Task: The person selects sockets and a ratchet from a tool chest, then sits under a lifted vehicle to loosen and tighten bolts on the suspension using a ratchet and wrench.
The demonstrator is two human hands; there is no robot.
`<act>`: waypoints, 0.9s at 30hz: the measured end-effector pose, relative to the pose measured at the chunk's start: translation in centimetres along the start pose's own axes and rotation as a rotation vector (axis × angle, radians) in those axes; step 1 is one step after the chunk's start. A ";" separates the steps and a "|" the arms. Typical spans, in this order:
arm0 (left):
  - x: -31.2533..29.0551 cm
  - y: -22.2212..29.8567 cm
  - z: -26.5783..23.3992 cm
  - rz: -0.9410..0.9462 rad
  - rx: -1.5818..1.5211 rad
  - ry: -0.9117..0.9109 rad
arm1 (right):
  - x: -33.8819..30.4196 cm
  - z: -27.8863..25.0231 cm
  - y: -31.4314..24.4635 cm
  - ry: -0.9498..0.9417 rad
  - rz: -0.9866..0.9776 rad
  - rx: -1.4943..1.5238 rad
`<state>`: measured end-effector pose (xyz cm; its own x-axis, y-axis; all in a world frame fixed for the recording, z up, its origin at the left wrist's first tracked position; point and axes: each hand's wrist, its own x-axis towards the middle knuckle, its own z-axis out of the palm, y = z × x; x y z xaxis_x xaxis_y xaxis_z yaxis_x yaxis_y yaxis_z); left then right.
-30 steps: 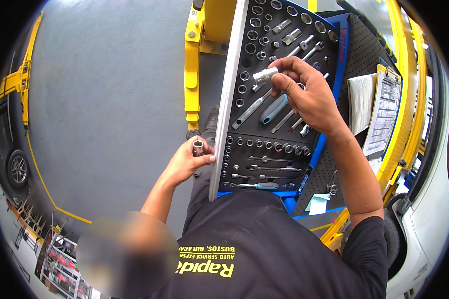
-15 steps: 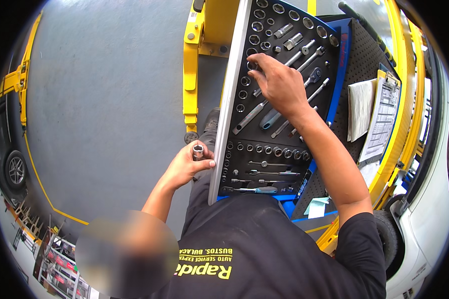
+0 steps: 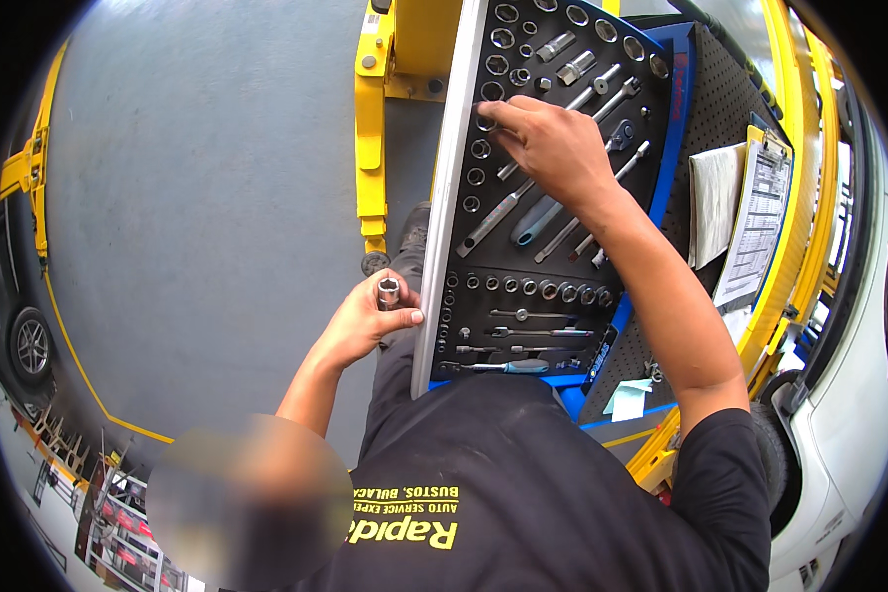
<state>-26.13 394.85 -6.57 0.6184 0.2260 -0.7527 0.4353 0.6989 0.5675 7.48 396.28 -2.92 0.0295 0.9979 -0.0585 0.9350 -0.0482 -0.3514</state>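
A shiny metal socket (image 3: 389,290) stands upright in my left hand (image 3: 355,321), gripped in closed fingers, with the thumb against the silver drawer edge (image 3: 444,197). Over the open tool drawer, my right hand (image 3: 555,148) reaches across from the right. Its thumb and index finger close around a seated socket (image 3: 485,122) in the left column, and the fingers partly cover it. Black foam (image 3: 538,259) lines the drawer, with large sockets, ratchets, extension bars and a row of smaller sockets (image 3: 530,287) in fitted recesses.
Right of the drawer, a clipboard with papers (image 3: 755,222) and a folded cloth (image 3: 712,202) rest on a perforated black surface. A yellow lift arm (image 3: 371,148) stands beyond the drawer's left edge. A white vehicle (image 3: 839,424) is at the far right, a dark car's wheel (image 3: 33,340) at the left.
My right hand has shifted slightly left and its fingers have closed in at a socket in the left column. My left hand still holds its socket at the drawer edge.
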 end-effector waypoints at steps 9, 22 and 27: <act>0.1 -0.3 -0.1 -0.006 -0.001 0.006 | -0.4 -1.4 1.8 0.118 0.218 0.095; -0.1 0.1 0.2 -0.002 -0.034 -0.002 | 3.0 -3.0 1.8 -0.091 0.225 0.220; 0.0 0.2 0.1 -0.009 -0.043 -0.016 | 2.9 -2.9 2.3 -0.015 0.132 0.110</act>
<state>-26.00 394.96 -6.41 0.6251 0.2095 -0.7519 0.4124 0.7292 0.5460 10.70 399.22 -1.19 0.1433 0.9818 -0.1247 0.8790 -0.1842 -0.4398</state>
